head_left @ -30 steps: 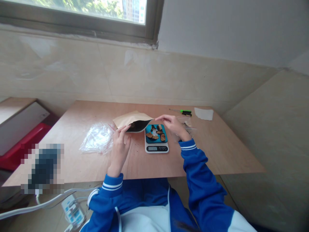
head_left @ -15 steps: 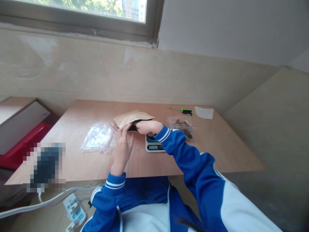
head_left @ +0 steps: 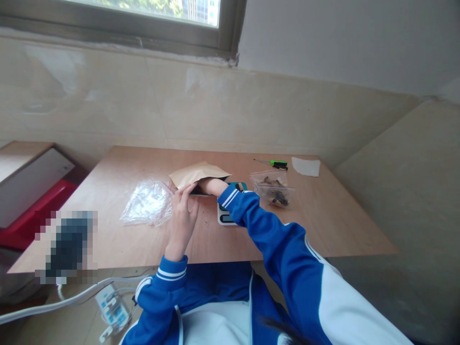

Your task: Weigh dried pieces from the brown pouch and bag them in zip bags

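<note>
My weighing corner: a table [head_left: 323,215] by a window [head_left: 136,29].
Before me: digital scale [head_left: 223,219], zip-lock bags [head_left: 268,192], kraft pouch [head_left: 197,172].

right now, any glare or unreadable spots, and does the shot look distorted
Head view: white glare on crumpled clear plastic; paper bag dark inside around right hand; scale display unreadable; dark object at left pixelated; right sleeve apparently stretched by wide lens.

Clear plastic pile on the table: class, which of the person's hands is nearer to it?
Left. The left hand is just right of the clear plastic pile; the right hand is farther right, partly inside the paper bag.
</note>
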A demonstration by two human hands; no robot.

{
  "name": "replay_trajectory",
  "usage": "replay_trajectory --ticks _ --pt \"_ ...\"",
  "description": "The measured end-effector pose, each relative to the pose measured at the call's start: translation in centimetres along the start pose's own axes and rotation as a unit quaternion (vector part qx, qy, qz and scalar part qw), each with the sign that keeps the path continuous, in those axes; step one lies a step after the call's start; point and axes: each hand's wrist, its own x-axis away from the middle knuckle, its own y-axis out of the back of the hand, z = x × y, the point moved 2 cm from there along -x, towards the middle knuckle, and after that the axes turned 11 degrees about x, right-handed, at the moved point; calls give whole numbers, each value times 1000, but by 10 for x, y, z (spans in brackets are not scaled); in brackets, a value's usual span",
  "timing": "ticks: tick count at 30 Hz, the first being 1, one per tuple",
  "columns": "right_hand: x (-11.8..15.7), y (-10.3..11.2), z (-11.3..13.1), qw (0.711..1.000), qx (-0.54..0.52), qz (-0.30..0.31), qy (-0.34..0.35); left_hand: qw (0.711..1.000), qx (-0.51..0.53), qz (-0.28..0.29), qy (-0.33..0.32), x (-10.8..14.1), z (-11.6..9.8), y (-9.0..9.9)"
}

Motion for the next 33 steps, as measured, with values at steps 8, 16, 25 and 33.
replay_trajectory --ticks 8,16,25,33 --pt "50 20 2 995 95 42 0 1000 4 3 8 0 3 1" --pt "70 33 -1 994 85 60 17 1000 -2 5 -1 0 2 1" --pt "96 46 6 997 -59 40 4 1000 -6 8 -1 0 1 2" --pt "108 44 14 994 -47 -94 -34 1000 -2 8 12 0 2 4"
